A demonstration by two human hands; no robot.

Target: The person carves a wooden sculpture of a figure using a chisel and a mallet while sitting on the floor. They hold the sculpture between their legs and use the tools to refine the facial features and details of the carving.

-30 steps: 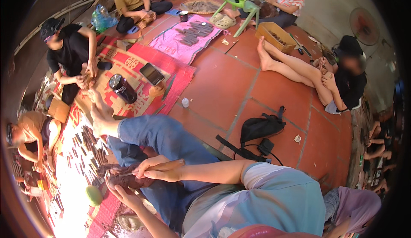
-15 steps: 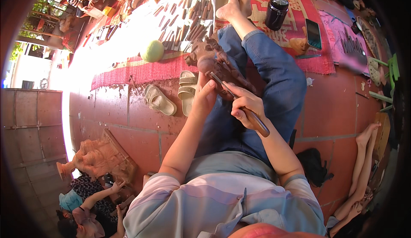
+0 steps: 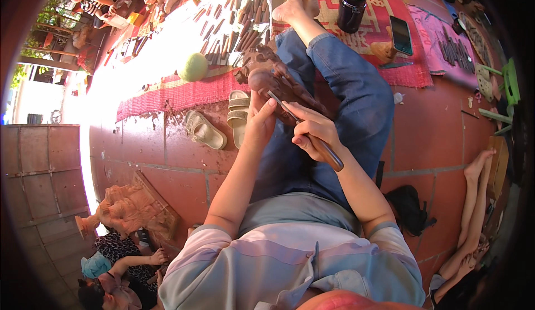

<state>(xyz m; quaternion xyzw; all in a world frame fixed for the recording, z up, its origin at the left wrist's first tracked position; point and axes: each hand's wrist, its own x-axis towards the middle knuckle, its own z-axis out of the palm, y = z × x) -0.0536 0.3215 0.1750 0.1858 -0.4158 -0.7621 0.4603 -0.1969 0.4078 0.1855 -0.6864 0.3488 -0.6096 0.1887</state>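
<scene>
Over the blue jeans (image 3: 356, 95), just beyond the fingers, slants the dark brown carving (image 3: 287, 78), long axis running upper left to lower right, its ragged end pointing up-left; the left hand (image 3: 259, 121) grips it by its round knob (image 3: 259, 80); the right hand (image 3: 315, 131) clasps the chisel (image 3: 330, 154), tip up-left, by that knob; short, shallow strokes, left thumb clear of the edge, should serve best.

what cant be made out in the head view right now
All in the head view:
- Underside of the carving: faces away, partly behind the left hand.
- Middle of the chisel: covered by the right hand.
- Whether the chisel's tip touches the carving: too small to tell.
- Left part of the pale sheet: washed out by glare.
</scene>
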